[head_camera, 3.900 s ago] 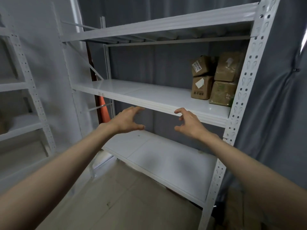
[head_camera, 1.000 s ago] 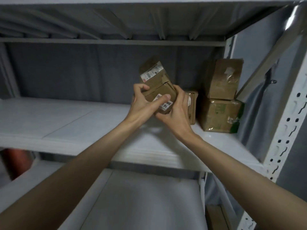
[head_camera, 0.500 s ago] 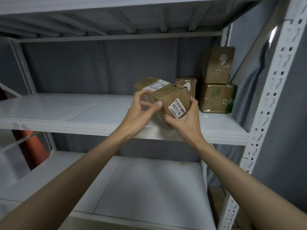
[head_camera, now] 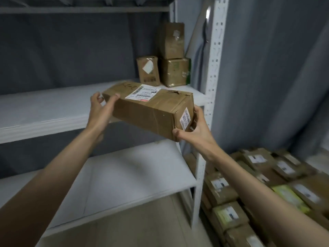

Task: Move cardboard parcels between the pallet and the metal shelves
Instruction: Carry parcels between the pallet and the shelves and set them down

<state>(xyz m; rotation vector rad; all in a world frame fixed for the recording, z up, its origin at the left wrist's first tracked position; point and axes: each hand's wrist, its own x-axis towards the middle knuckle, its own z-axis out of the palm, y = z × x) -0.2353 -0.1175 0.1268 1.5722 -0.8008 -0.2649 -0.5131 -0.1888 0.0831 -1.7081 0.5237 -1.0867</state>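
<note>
A long cardboard parcel (head_camera: 151, 108) is shown held between both hands in front of the middle shelf (head_camera: 53, 107) of the white metal shelving, its near end tilted down and to the right, past the shelf's front edge. Whether its far end touches the shelf cannot be told.

The left hand (head_camera: 100, 111) is applied to the far left end of the parcel: the arm is extended up from the lower left, the wrist is straight, and the fingers (head_camera: 116, 95) are curled over the top edge, with the thumb raised just beside the end face. The right hand (head_camera: 195, 129) is placed at the near right end: the forearm is raised from the lower right, the palm is cupped against the end face, the thumb is hooked under the lower corner, and the fingers are wrapped behind the end, gripping the parcel.

A white shipping label (head_camera: 143, 93) is carried on the top face, and a smaller label (head_camera: 185, 119) on the end face.

Three further parcels are seen at the back right of the middle shelf: an upright parcel (head_camera: 148, 71) beside a stack of two parcels (head_camera: 173, 56). The lower shelf (head_camera: 128, 175) lies beneath the arms. Many labelled parcels (head_camera: 267, 189) are stacked low at the right, beyond the perforated upright (head_camera: 214, 68).
</note>
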